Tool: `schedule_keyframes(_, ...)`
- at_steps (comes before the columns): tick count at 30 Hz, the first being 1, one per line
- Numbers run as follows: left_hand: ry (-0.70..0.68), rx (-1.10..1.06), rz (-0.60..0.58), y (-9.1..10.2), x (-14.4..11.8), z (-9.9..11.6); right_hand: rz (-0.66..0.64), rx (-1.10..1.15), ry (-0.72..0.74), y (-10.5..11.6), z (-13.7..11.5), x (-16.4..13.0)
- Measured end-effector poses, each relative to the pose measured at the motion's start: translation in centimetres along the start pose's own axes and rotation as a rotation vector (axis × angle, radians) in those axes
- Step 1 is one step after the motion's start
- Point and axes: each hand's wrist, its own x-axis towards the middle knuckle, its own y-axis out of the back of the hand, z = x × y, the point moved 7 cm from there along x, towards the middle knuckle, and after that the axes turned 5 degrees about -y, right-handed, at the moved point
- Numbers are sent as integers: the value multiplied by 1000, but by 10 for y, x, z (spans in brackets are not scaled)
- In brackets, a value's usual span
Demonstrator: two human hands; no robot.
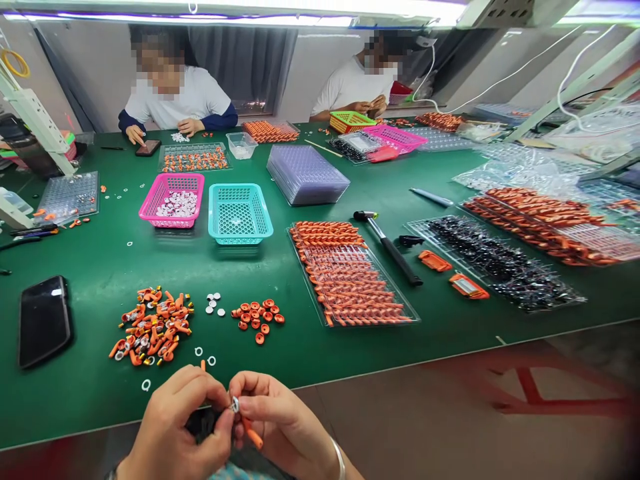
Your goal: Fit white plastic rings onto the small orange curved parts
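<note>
Close to the table's front edge, my left hand and my right hand meet fingertip to fingertip. Pinched in my right hand is an orange earbud shell, its stem pointing down. A small white and silver round piece sits at its head, between the fingertips of both hands. My left hand is closed, its thumb and finger touching that piece. An orange tip shows behind the left fingers; whether it is held is unclear. Beyond lie a pile of orange earbud parts, white discs and orange cups.
A phone lies at left. Pink and turquoise baskets stand mid-table beside stacked clear trays. Rightward are a tray of orange shells, a hammer and a tray of black parts. Two people sit opposite.
</note>
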Motion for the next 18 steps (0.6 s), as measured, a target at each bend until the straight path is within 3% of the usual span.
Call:
schedule_keyframes(7,3,10,-13,-1,-1,0,44,-22,14,-4,-2,-1)
schedule_keyframes(18,141,-143,-111,-7,-5,-13,115,-85,60,-3,-4,-4)
